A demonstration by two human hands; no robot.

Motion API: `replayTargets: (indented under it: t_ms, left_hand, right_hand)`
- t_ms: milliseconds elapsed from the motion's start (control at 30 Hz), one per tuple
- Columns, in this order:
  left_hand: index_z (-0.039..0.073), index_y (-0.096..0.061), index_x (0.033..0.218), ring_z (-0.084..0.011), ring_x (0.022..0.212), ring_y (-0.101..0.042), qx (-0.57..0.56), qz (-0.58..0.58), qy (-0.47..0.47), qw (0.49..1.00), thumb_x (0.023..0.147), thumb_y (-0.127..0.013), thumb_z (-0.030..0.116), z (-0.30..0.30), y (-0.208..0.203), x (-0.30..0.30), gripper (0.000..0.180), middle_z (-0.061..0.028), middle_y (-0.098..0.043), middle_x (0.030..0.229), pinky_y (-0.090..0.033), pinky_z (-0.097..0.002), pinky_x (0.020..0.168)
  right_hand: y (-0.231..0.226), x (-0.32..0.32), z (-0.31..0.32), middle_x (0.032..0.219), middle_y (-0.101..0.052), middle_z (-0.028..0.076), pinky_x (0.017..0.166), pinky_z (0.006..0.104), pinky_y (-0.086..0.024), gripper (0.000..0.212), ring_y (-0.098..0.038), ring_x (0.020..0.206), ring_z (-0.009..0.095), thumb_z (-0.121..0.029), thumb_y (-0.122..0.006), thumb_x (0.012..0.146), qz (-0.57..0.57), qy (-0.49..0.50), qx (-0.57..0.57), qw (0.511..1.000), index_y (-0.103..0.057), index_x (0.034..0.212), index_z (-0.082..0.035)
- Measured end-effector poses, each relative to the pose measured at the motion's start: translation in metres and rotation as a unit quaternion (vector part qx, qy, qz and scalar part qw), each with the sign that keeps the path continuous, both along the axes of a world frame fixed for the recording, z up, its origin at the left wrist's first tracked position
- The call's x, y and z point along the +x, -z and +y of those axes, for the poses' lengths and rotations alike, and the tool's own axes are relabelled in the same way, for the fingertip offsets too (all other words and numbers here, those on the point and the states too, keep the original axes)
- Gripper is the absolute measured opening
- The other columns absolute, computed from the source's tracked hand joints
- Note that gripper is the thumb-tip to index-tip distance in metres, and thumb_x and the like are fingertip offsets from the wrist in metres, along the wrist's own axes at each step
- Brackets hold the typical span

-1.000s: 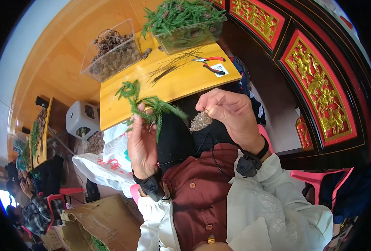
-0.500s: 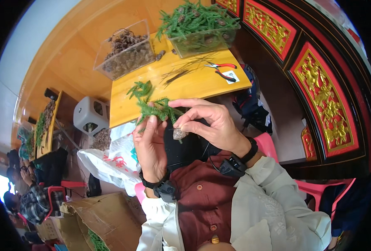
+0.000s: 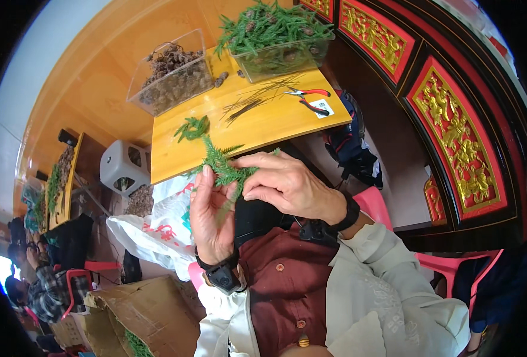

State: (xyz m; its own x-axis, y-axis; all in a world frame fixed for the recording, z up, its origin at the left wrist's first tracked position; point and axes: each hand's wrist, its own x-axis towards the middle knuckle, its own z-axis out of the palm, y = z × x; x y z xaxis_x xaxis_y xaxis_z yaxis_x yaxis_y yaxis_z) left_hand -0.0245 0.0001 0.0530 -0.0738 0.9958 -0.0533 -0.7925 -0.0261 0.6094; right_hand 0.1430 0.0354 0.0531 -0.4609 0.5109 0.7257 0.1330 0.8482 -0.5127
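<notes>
Over my lap, near the table's front edge, a green pine sprig (image 3: 227, 172) is held between both hands. My left hand (image 3: 211, 220) pinches it from the left, thumb raised along the needles. Bent round its right side, my right hand (image 3: 296, 187) has thumb and index finger close together at the needles. Those fingers cover whatever else they hold; no pine cone shows there. Another green sprig (image 3: 192, 128) lies on the yellow table (image 3: 177, 157). Thin dark wires (image 3: 248, 109) and red-handled pliers (image 3: 317, 92) rest beyond my hands.
At the back stand a clear bin of pine cones (image 3: 134, 97) and a clear bin of green sprigs (image 3: 263, 70). Left are a grey stool (image 3: 116, 160), a white plastic bag (image 3: 150, 238) and an open cardboard box (image 3: 138, 303). Another person (image 3: 52, 291) sits at far left.
My right hand has turned and shifted, its fingers now over the sprig's right side. The pine cone seen at its fingertips is out of sight. The view has shifted slightly.
</notes>
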Motion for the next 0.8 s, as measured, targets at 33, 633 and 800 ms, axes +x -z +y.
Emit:
replayTargets:
  t_ms: [33,633,800]
  left_hand:
    - [0.003,-0.059,0.104,-0.0185,0.087,-0.064,0.004,0.035,-0.009,0.999,0.097,-0.05,0.025,0.0,-0.004,0.004,0.025,-0.0102,-0.065,0.098,-0.052,-0.0292,0.074]
    - [-0.002,-0.059,0.108,-0.0092,0.078,-0.059,0.054,0.269,-0.091,0.957,0.089,-0.058,0.005,-0.005,-0.001,0.001,0.02,-0.0072,-0.065,0.097,-0.046,-0.0188,0.061]
    - [-0.001,-0.061,0.102,-0.0097,0.078,-0.059,0.034,0.225,-0.15,0.962,0.09,-0.059,0.007,0.003,0.003,-0.002,0.014,-0.0058,-0.065,0.094,-0.047,-0.02,0.064]
  right_hand:
    - [0.002,0.003,0.002,0.108,-0.062,0.016,0.081,0.0362,-0.047,0.006,-0.061,0.092,0.027,-0.006,-0.069,0.077,0.0,0.002,-0.001,1.0,-0.065,0.082,-0.003]
    - [0.031,0.016,0.0,0.119,-0.055,0.012,0.084,0.0269,-0.046,0.013,-0.059,0.091,0.014,-0.012,-0.058,0.091,0.258,-0.279,-0.531,0.758,-0.063,0.09,0.0]
    - [0.023,0.021,-0.002,0.128,-0.051,0.017,0.083,0.0282,-0.049,0.015,-0.062,0.093,0.015,-0.012,-0.055,0.093,0.303,-0.165,-0.496,0.797,-0.06,0.096,0.002]
